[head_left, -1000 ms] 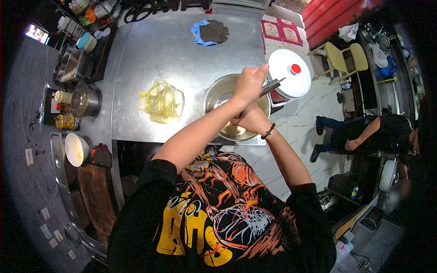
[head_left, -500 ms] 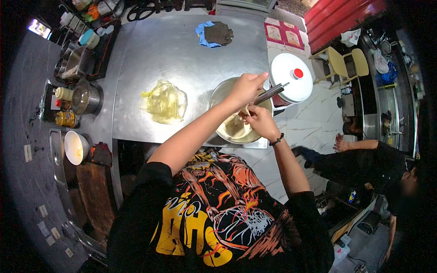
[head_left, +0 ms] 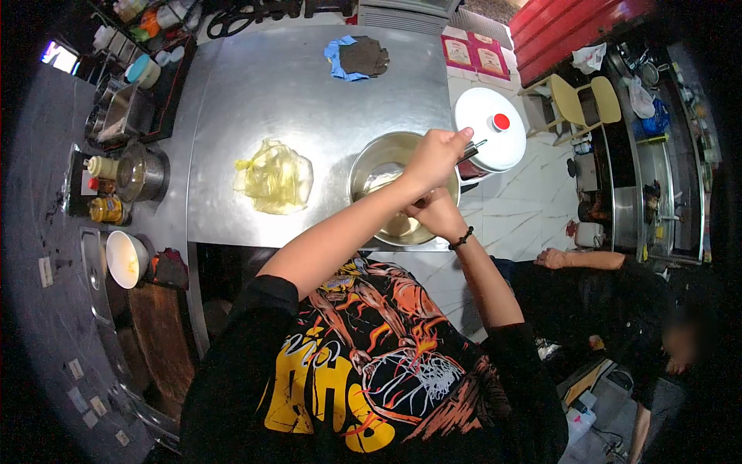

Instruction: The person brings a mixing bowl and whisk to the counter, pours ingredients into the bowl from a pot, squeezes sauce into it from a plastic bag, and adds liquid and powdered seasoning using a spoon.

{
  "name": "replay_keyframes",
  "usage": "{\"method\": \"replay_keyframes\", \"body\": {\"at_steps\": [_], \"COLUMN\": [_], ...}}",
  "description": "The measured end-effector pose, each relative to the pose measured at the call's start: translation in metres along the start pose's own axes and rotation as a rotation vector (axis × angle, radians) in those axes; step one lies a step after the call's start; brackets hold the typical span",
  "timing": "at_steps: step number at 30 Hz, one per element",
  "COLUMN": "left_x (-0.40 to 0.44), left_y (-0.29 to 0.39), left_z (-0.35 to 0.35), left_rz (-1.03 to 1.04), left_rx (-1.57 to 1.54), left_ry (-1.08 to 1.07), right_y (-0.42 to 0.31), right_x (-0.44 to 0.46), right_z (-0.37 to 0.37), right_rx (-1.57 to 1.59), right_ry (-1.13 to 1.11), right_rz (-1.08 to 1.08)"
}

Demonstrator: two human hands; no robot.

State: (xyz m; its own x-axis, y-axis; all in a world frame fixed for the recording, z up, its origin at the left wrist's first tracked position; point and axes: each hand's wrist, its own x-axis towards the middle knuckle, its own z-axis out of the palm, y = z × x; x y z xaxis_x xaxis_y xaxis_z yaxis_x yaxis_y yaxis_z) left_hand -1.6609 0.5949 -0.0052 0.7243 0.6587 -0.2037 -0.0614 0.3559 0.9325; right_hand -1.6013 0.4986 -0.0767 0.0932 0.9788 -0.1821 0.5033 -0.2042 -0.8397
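My left hand [head_left: 434, 161] is closed over a dark-handled tool [head_left: 470, 150] above a metal pot [head_left: 359, 166]. The handle's end and a thin metal tip stick out past my thumb; its other end is hidden, so I cannot tell its kind. Just below, my right hand [head_left: 439, 213], with a dark bead bracelet at the wrist, has its fingers curled together near the tool's lower part. What they grip is covered by my left hand and forearm. Pale, creamy stuff [head_left: 402, 226] lies in the bottom of the pot.
Left of the pot, a yellowish plastic bag [head_left: 274, 178] lies on the steel table [head_left: 255, 85]. A dark cloth [head_left: 363, 58] with blue material sits farther back. Right of the pot stands a white-lidded container [head_left: 483, 116]. Another person [head_left: 595, 294] is at the right.
My left hand has come down over the handle, so less of it shows. The right hand is more covered by it. The other person has shifted, and the view has moved slightly.
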Motion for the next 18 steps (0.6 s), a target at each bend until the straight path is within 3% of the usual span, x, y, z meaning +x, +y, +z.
{"method": "replay_keyframes", "body": {"at_steps": [3, 5, 7, 9, 13, 15, 17, 18], "left_x": [0.002, -0.001, -0.007, -0.013, -0.023, -0.023, -0.025, -0.027], "left_y": [-0.004, -0.003, 0.001, 0.002, 0.000, -0.003, -0.007, -0.008], "left_z": [-0.003, -0.009, -0.020, -0.031, -0.039, -0.039, -0.050, -0.058], "left_rz": [0.039, 0.033, 0.031, -0.118, -0.132, 0.071, 0.112, 0.149], "left_rx": [0.012, -0.015, -0.041, -0.155, -0.286, -0.130, -0.086, -0.043], "left_ry": [-0.003, -0.025, -0.042, -0.089, -0.199, -0.097, -0.085, -0.074], "right_y": [-0.008, -0.024, -0.040, -0.030, -0.025, -0.003, -0.007, -0.010], "right_x": [-0.001, -0.006, -0.012, -0.015, -0.017, -0.015, -0.015, -0.015], "right_z": [0.002, -0.005, -0.012, -0.009, -0.013, -0.010, -0.014, -0.017], "right_rx": [0.075, -0.200, -0.151, -0.087, -0.051, 0.077, 0.381, 0.380], "right_ry": [0.046, -0.074, -0.067, -0.030, 0.066, 0.046, 0.062, 0.061], "right_rz": [-0.065, 0.102, 0.054, -0.013, -0.037, 0.003, 0.126, 0.123]}}
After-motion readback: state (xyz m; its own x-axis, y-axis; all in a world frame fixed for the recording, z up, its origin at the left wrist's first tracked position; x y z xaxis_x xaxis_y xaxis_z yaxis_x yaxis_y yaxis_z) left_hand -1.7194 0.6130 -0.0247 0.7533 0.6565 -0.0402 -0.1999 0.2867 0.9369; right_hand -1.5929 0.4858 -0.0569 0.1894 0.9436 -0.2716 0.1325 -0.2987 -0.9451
